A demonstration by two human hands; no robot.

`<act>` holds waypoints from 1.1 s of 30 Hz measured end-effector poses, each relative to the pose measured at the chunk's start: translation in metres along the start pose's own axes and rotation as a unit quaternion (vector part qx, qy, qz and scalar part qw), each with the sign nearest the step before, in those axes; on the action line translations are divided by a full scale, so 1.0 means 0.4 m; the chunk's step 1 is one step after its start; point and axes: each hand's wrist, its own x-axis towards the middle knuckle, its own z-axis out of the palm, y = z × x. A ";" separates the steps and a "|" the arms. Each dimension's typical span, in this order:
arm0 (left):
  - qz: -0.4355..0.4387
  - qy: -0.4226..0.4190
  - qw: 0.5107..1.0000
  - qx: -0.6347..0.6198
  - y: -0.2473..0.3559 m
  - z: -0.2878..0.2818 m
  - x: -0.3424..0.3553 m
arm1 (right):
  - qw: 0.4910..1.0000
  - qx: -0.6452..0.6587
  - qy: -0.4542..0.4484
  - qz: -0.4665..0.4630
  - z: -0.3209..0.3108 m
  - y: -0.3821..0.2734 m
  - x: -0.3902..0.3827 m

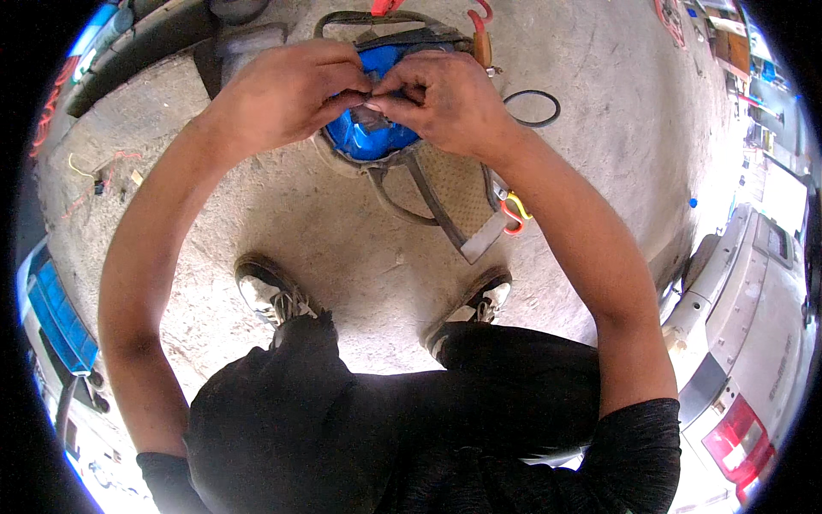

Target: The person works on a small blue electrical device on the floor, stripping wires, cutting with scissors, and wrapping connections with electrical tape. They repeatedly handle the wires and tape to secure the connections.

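Note:
My left hand (287, 96) and my right hand (452, 96) meet at the top middle, thumbs and fingertips pinched together. Whatever sits between the fingertips is too small and hidden to make out. Right under them is a blue, shiny, rounded thing (364, 141) with a dark patch, set within a dark-rimmed holder with looped handles (398, 208). Part of it is covered by my hands. Beside the right wrist, a black ring (555, 103) lies on the floor. Closer to me are red and yellow scissor-like handles (514, 214) and a flat grey metal blade (485, 238).
A wooden-handled tool (482, 50) and a red curved piece (481, 13) lie beyond my right hand. Long dark parts (154, 47) rest at the far left. A pale vehicle with a red tail light (738, 437) stands at the right. My shoes (265, 287) are on the concrete floor.

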 end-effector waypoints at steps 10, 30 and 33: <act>-0.151 -0.083 0.983 -0.056 0.028 -0.012 0.045 | 1.000 -0.003 -0.027 0.006 -0.008 -0.001 0.000; -0.075 -0.066 0.989 -0.106 -0.005 -0.037 0.039 | 0.999 -0.017 -0.025 0.015 0.000 -0.002 0.011; -0.004 -0.023 0.995 -0.092 -0.020 -0.029 0.047 | 0.998 -0.015 -0.042 0.052 -0.004 -0.018 0.014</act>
